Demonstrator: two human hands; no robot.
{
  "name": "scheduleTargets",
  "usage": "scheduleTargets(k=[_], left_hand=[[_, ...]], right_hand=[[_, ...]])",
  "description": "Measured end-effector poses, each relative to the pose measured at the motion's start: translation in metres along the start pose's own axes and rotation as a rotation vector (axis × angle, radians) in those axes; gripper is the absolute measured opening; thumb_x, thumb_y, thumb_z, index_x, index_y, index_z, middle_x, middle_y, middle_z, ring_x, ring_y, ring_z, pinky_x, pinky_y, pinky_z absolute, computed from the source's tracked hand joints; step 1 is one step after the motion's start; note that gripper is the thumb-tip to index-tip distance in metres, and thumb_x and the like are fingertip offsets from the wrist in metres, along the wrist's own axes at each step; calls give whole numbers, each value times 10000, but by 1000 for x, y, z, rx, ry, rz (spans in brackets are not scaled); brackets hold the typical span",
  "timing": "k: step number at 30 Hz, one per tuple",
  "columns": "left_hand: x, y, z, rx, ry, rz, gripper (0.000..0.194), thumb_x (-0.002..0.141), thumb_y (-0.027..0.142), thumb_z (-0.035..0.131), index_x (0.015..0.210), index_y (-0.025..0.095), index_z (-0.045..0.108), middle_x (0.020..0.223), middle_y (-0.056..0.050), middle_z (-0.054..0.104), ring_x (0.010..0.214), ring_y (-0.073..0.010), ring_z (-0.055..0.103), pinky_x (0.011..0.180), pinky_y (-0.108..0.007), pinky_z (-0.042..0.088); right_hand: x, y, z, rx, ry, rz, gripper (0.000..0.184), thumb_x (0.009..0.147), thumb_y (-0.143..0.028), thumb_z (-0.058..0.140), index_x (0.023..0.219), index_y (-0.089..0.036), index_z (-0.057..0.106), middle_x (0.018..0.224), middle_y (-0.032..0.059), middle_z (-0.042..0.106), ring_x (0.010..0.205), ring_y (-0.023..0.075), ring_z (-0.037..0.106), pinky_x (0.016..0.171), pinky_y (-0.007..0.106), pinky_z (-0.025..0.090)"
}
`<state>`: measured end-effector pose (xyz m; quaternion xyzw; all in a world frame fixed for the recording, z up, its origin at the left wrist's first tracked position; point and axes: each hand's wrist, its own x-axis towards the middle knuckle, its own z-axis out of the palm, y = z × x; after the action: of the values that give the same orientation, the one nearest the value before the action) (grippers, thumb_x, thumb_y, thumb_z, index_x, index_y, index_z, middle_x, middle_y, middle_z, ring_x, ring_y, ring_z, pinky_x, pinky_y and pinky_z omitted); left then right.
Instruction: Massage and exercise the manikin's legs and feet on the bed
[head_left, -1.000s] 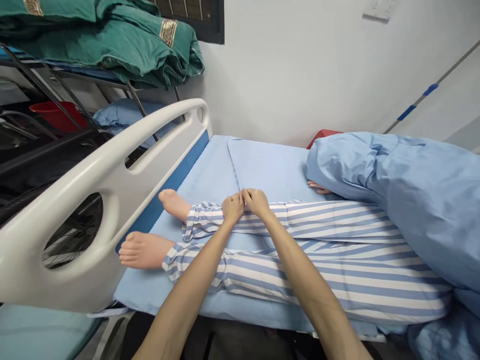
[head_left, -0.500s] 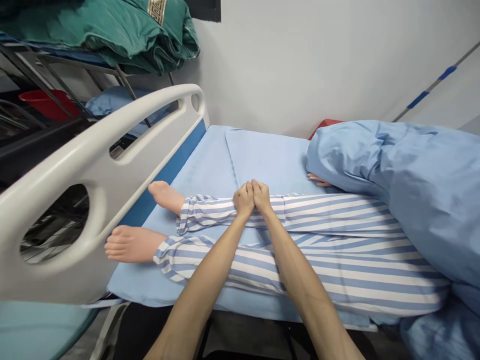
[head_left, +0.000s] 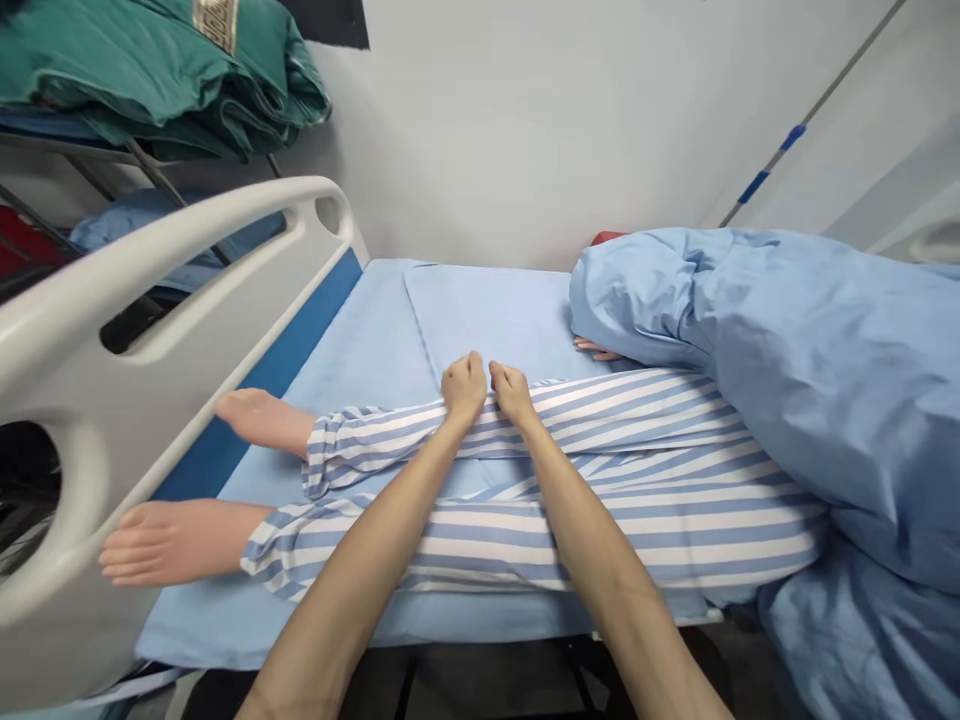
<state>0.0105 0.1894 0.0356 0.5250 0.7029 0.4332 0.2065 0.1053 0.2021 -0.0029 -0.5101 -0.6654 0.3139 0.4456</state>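
My left hand (head_left: 465,386) and my right hand (head_left: 511,391) are both closed into fists, a small gap apart, with nothing visible in them. They are at the far leg of striped blue-and-white trousers (head_left: 637,510), around the shin; whether they press on the cloth or hover just over it I cannot tell. The trousers are on a manikin-like figure lying along the bed. Its far bare foot (head_left: 266,418) and near bare foot (head_left: 180,542) point left. A light blue quilt (head_left: 825,350) covers its upper part, and the figure's hand (head_left: 596,348) peeks out beneath.
A white bed end board (head_left: 97,480) with cut-out openings stands at the left. The mattress has a light blue sheet (head_left: 375,340). Behind are a rack with folded green cloth (head_left: 172,80), a pale wall (head_left: 510,130) and a slanted pole (head_left: 772,165) with blue bands.
My two fists were touching and have come slightly apart. The camera view has shifted, so the bed end board and feet sit further left.
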Motion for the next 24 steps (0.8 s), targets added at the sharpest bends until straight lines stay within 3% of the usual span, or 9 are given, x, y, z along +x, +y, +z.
scheduleTargets(k=[3,7,11,15,21,24], left_hand=[[3,27,17,-82,41,62,462,988,331,325,577,195,489,572,-11,514,605,-139,457,601,-278,270],[-8,21,33,-40,15,-34,426,973,309,335,599,195,503,628,-33,573,632,-147,477,614,-279,281],[-14,9,42,-44,-105,-32,438,962,342,344,584,200,517,617,-42,583,628,-158,482,604,-284,282],[-12,24,54,-160,-69,-43,465,973,333,302,583,198,516,604,-34,585,623,-152,510,611,-271,322],[-39,45,81,29,-153,31,429,978,368,371,648,216,599,739,-55,694,753,-183,597,668,-277,327],[-48,58,96,-20,-129,47,463,999,362,320,672,216,614,761,-56,706,757,-184,602,677,-282,332]], right_hand=[[5,11,-1,146,39,54,396,942,-417,367,593,-230,383,565,-23,416,599,134,392,559,258,351],[16,4,-13,181,81,163,399,943,-393,368,577,-235,342,539,-39,367,556,116,357,545,254,335],[16,-2,-40,10,66,29,462,949,-444,418,547,-224,360,526,-44,358,560,109,368,572,253,312],[10,5,-63,-69,65,16,501,953,-499,391,534,-227,356,503,-46,358,549,112,360,570,253,303],[10,13,-98,-128,185,-18,501,955,-500,403,537,-228,360,497,-47,371,541,117,351,564,268,284],[7,21,-118,-159,207,4,513,964,-501,402,529,-231,361,492,-41,370,538,125,353,559,275,286]])
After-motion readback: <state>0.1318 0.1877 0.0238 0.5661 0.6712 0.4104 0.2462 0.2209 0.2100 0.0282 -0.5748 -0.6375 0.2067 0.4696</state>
